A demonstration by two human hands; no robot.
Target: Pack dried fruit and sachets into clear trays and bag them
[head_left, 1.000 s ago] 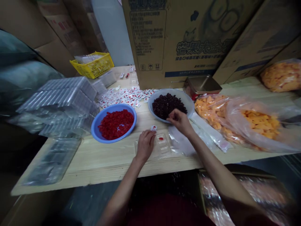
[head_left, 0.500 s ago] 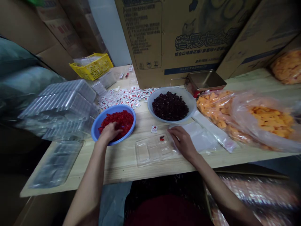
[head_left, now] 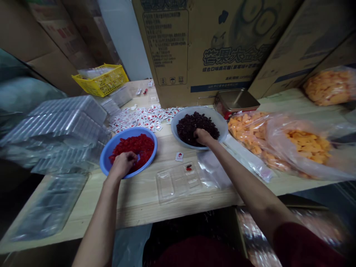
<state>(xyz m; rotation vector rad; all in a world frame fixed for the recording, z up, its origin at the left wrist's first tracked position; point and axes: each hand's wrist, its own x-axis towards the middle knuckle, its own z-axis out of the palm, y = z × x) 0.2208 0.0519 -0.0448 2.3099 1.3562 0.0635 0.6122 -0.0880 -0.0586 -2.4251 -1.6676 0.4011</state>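
- Fingers: left hand [head_left: 121,164] curled down into the red fruit pieces, right hand [head_left: 203,136] bunched into the dark berries; both partly buried, so can't tell if either is gripping anything.
- Cardboard cartons [head_left: 194,48]: rigid, printed, walling off the far side of the clear tray.
- Wooden table [head_left: 133,211]: pale grainy planks, straight front edge, open room around the clear tray.
- Clear blister trays [head_left: 63,128]: ribbed stacks, well left of the clear tray.
- Orange fruit chunks [head_left: 304,145]: angular, in loose, crinkly plastic bags, right of the clear tray.
- Grey-blue bowl [head_left: 194,110]: smooth round rim, beyond the clear tray, holding the dark berries [head_left: 196,128].
- Blue plastic bowl [head_left: 104,167]: round, left of the clear tray, holding the red fruit pieces [head_left: 139,148].
- Clear tray [head_left: 178,183]: thin moulded plastic, rectangular compartments, flat on the table, hands clear of it.
- White sachets [head_left: 144,118]: small scattered heap, beyond the clear tray; one loose sachet [head_left: 179,157] lies just past its edge.
- Dark red piece [head_left: 189,168]: tiny, sitting in a compartment of the clear tray.
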